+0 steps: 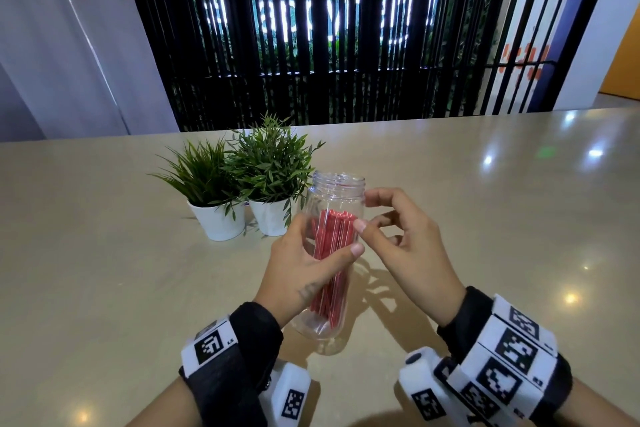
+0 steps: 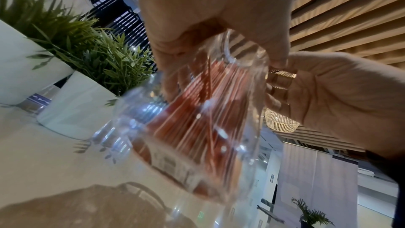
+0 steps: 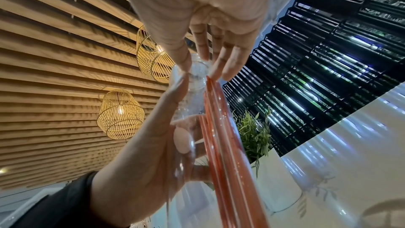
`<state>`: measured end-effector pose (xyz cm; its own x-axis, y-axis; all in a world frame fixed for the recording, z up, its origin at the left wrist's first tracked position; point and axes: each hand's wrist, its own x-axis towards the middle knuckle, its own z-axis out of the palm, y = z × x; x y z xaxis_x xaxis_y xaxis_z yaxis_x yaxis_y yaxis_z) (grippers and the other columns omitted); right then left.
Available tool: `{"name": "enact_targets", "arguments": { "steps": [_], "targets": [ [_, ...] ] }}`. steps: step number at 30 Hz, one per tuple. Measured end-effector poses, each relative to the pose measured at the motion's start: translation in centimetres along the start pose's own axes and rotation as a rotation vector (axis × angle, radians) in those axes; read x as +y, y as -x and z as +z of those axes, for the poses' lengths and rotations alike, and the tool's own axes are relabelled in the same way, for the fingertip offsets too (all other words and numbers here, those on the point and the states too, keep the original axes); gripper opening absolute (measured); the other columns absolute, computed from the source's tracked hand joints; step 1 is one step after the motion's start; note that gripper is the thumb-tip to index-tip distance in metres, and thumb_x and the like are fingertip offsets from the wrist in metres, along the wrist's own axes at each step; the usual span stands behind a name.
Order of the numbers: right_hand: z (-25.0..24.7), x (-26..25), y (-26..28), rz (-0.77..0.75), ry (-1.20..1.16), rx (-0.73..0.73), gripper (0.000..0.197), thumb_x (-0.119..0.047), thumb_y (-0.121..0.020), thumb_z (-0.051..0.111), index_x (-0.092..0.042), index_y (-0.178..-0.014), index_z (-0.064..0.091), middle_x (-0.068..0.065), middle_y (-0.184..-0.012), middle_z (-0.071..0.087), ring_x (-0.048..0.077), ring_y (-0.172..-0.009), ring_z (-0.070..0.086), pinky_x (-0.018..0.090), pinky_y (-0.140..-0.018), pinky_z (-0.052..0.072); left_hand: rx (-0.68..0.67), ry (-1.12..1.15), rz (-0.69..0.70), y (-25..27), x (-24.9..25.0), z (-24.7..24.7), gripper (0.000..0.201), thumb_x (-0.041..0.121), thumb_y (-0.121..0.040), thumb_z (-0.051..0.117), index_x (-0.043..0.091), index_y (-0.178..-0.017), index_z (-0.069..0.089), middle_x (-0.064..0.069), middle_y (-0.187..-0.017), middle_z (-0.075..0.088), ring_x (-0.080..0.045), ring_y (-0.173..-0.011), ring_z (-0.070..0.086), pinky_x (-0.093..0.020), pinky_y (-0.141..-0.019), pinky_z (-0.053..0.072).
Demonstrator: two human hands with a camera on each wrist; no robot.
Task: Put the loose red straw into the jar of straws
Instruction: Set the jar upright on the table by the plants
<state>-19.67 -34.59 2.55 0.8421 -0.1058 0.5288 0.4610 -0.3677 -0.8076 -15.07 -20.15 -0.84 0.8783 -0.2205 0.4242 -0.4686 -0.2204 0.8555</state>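
Both hands are bare. Behind each hand sits a black wrist wrap [image 1: 254,333] with white bands [image 1: 512,354] carrying black square code marks. A small white camera box [image 1: 289,392] hangs under each wrist.

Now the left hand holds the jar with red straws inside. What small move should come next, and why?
Probably set the jar back down upright and let go. The left hand grips it tilted above the table; the red straws all lie inside, below the open mouth. The right hand beside the neck looks empty, and no loose straw shows on the table, so the task seems done.
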Motion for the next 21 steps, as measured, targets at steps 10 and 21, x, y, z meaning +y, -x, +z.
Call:
{"name": "enact_targets", "arguments": {
  "steps": [10,21],
  "targets": [
    [0.9,0.8,-2.1,0.257,-0.265,-0.071,0.015,-0.025,-0.087,0.054,-0.026,-0.101,0.054,-0.003,-0.096,0.062,0.002,-0.078,0.060,0.028,-0.068,0.052,-0.099,0.104,-0.008,-2.3,-0.4,0.3,0.068,0.059,-0.063,0.061,0.023,-0.117,0.042,0.009,-0.110,0.057,0.006,-0.094,0.056,-0.017,-0.084,0.045],
    [1.9,6.1,-9.5,0.276,-0.055,-0.099,0.025,-0.021,-0.094,0.038,-0.020,-0.110,0.056,0.006,-0.115,0.042,0.029,-0.122,0.041,0.052,-0.106,0.034,-0.237,-0.155,-0.082,-10.5,-3.5,1.0,0.070,0.042,-0.073,0.063,0.020,-0.134,0.036,-0.007,-0.116,0.041,-0.020,-0.107,0.042,-0.037,-0.101,0.035]
  ]
}}
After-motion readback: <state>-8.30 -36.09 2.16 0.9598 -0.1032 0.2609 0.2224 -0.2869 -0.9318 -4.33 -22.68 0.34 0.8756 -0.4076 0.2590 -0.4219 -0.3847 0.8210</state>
